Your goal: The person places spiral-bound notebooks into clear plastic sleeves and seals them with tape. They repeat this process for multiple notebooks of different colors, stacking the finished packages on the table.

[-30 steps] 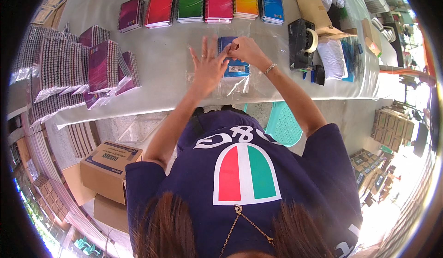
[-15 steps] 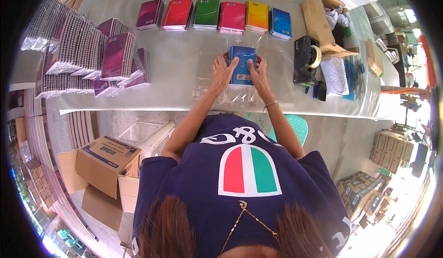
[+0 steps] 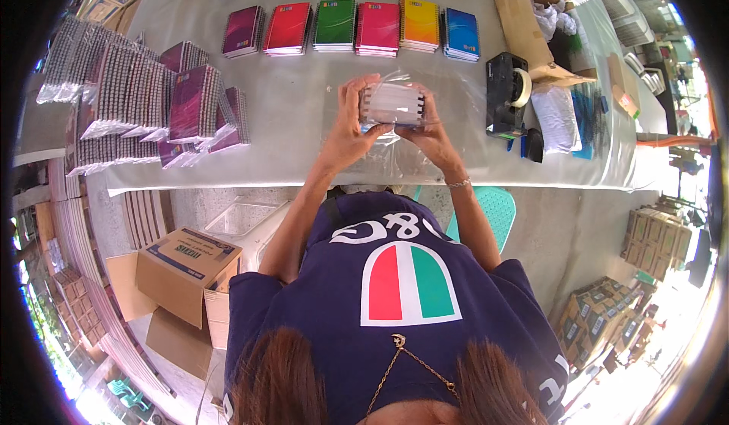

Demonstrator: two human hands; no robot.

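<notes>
Both my hands grip a stack of spiral notebooks (image 3: 392,104) with clear plastic film around it. The stack is tipped up on edge, so its pale page edges face me and the covers are mostly out of sight. My left hand (image 3: 355,121) clasps the left side, with the thumb along the near lower edge. My right hand (image 3: 429,130) holds the right side in the same way. Loose clear film (image 3: 399,77) sticks up at the far edge. Beyond my hands stands a row of notebook piles, among them a green one (image 3: 335,24) and a blue one (image 3: 460,33).
Wrapped purple notebooks (image 3: 191,104) are heaped at the left of the table (image 3: 288,136). On the right are a black tape dispenser (image 3: 504,94), an open cardboard box (image 3: 522,26) and a white packet (image 3: 556,119). A larger carton (image 3: 186,262) sits below, left of me.
The notebook stack, lying flat with its blue cover up before, is now lifted and tipped on edge. My hands have moved from its top to its two sides.
</notes>
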